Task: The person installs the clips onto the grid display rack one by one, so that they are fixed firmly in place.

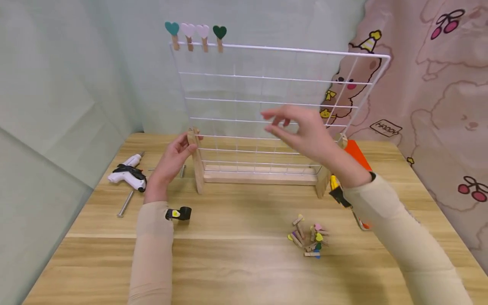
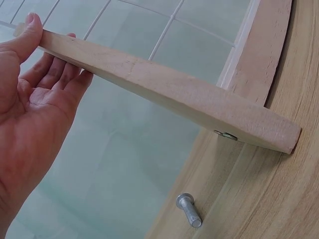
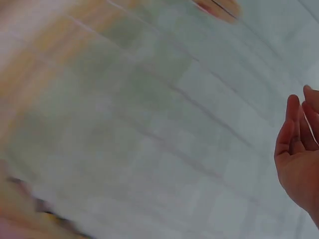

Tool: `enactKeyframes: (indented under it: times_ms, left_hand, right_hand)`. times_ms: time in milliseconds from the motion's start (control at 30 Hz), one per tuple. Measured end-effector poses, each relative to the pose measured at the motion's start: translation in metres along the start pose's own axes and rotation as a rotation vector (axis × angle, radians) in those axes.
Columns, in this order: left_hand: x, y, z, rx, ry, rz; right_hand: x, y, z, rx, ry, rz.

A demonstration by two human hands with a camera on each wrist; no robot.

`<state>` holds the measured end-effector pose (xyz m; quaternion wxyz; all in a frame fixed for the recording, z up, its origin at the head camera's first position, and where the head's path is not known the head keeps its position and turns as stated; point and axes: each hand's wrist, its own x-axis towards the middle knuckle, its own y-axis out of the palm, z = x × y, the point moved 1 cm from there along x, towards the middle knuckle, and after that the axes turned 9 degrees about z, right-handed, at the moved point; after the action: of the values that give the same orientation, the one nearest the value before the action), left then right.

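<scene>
A white wire grid rack [image 1: 263, 78] stands upright between two wooden posts joined by a wooden bar [image 1: 259, 178]. My left hand [image 1: 176, 157] grips the upper end of the left wooden post [image 2: 169, 87], thumb on the near side and fingers behind. In front of the grid my right hand [image 1: 301, 127] is raised in the air, thumb and fingers apart with nothing between them. Several heart-topped clothespins [image 1: 220, 39], teal, pale pink and dark green, sit on the left part of the top wire. A pile of small clothespins [image 1: 312, 237] lies on the table below my right hand.
A white glue gun [image 1: 129, 173] and a long bolt [image 1: 125, 204] lie on the left. Another bolt [image 2: 189, 210] lies beside the left post. Behind my right forearm, an orange object [image 1: 357, 155] and a yellow-and-black tool [image 1: 335, 188] partly show. A patterned curtain [image 1: 457, 127] hangs at the right.
</scene>
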<state>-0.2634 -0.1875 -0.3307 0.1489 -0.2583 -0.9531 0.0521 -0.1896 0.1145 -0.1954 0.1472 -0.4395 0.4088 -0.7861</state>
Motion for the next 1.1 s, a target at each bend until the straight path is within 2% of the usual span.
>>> enactKeyframes:
  times_ms: [133, 233, 367, 500, 633, 800, 1100]
  left_hand:
    - [0.003, -0.005, 0.012, -0.018, 0.024, 0.004]
    - [0.004, -0.006, 0.018, -0.04, 0.04, 0.009]
    - [0.004, -0.005, 0.017, -0.054, 0.042, 0.003]
    - [0.004, -0.006, 0.016, -0.048, 0.034, -0.01]
    - [0.005, -0.006, 0.015, -0.048, 0.031, -0.006]
    - [0.005, -0.006, 0.015, -0.049, 0.03, -0.006]
    - [0.005, -0.007, 0.015, -0.032, 0.023, 0.0]
  right_hand:
    - [-0.071, 0.034, -0.033, 0.018, 0.106, 0.153]
    - [-0.123, 0.052, -0.048, 0.061, 0.198, 0.289]
    - [-0.181, 0.062, -0.056, 0.113, 0.311, 0.441]
    - [-0.22, 0.059, -0.059, 0.126, 0.367, 0.481]
    - [-0.242, 0.054, -0.059, 0.127, 0.409, 0.489]
    - [-0.252, 0.053, -0.055, 0.097, 0.442, 0.505]
    - [-0.252, 0.063, -0.053, 0.071, 0.326, 0.456]
